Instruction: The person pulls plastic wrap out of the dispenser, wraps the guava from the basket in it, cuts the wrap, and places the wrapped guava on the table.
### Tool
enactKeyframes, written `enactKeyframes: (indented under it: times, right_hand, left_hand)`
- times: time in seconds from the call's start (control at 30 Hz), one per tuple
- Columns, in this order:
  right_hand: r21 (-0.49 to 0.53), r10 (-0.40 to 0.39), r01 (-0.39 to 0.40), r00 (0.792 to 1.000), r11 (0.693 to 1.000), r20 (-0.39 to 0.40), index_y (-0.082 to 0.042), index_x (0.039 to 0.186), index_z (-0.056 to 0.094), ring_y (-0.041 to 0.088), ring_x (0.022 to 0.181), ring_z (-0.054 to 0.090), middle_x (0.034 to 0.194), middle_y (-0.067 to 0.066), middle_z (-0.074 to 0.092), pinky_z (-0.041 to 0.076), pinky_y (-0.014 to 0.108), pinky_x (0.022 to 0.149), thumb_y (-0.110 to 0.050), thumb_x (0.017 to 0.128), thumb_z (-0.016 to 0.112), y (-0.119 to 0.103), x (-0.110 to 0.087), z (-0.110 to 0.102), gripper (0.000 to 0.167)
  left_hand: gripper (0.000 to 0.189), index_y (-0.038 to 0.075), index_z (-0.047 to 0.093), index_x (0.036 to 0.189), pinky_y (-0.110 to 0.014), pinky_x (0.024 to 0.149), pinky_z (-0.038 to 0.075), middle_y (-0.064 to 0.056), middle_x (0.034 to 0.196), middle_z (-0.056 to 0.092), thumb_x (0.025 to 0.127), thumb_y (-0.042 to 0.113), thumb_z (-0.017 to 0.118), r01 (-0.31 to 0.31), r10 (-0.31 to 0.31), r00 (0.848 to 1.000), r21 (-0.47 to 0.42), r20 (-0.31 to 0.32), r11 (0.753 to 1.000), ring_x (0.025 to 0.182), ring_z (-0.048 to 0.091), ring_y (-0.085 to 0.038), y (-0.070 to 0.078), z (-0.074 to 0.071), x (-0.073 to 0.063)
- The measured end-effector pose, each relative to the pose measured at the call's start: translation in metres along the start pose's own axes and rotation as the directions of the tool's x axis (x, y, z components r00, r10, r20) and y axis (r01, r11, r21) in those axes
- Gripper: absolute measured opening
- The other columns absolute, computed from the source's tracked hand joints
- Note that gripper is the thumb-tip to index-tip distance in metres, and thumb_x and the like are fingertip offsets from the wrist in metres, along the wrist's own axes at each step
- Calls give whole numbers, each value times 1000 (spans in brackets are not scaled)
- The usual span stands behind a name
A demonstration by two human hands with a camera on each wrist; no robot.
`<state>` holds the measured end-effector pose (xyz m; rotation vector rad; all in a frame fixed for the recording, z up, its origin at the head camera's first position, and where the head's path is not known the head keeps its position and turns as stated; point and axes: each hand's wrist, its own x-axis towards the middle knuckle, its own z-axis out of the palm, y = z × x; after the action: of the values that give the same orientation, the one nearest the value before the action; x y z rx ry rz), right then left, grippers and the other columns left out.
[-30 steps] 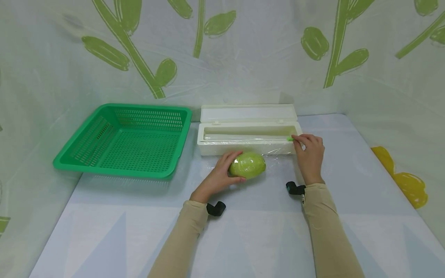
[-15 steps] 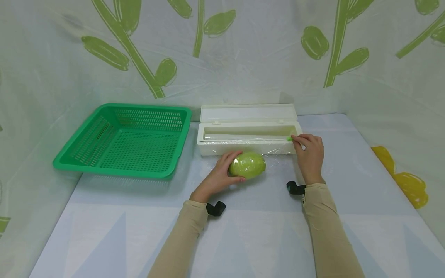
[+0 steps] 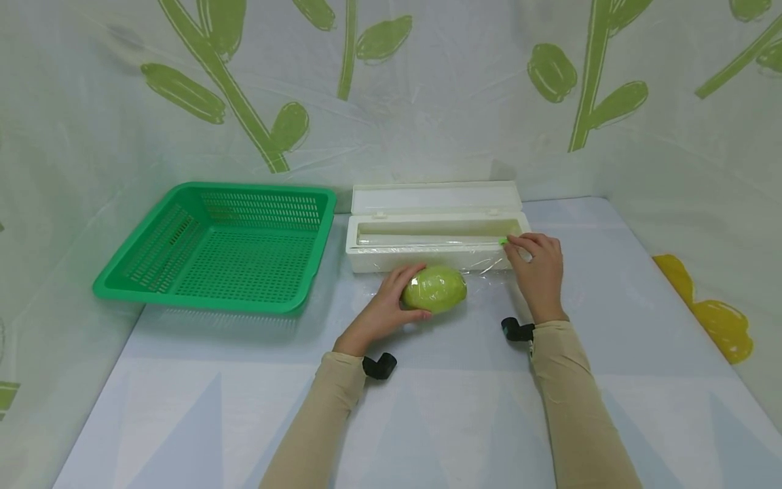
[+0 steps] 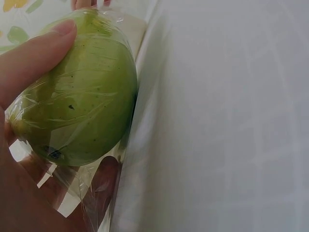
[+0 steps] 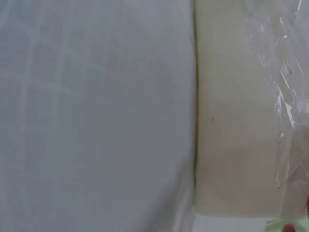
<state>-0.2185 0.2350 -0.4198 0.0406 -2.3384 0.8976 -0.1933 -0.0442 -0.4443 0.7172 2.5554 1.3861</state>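
Note:
My left hand (image 3: 383, 309) grips a green oval fruit (image 3: 438, 289) wrapped in clear cling film. In the left wrist view the thumb lies over the wrapped fruit (image 4: 91, 96), with other fingers below it. Behind it stands a white cling film box (image 3: 421, 260), lid raised, a film roll (image 3: 421, 240) inside. Film (image 3: 489, 263) hangs over its front, near the fruit. At the box's right end, my right hand (image 3: 540, 275) pinches a small bright green slider (image 3: 503, 241) on the front rim. The right wrist view shows mostly the box front (image 5: 236, 121) and crinkled film (image 5: 287, 96).
A green perforated plastic basket (image 3: 305, 288) stands to the left of the box. The table (image 3: 452, 407) has a pale cover. A leaf-patterned curtain (image 3: 440, 88) rises behind the box and along the sides.
My right hand has shifted slightly left along the box rim, and the green slider has moved left with it. My left hand and the fruit stay in place.

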Motion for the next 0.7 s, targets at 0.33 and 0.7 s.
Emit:
enactKeyframes:
  times: [0.33,0.7]
  right_hand:
    - [3,69,-70,996,998,50,-5,102,67,28,98,41,101,10,58,31,40,82,-15,80,67,2,0,3,24]
    - [12,33,-33,999,999,21,-5,100,68,29,96,42,98,11,59,30,41,82,-7,80,66,0,0,4,20]
  left_hand:
    - [83,38,25,136,-47,94,31,5,131,30,70,35,75,-8,8,1000,20,-3,1000,119,33,-17,-1,0,0]
    - [84,39,25,136,-46,94,31,6,130,30,69,37,75,-7,7,1000,27,-3,1000,119,32,-15,-1,0,1]
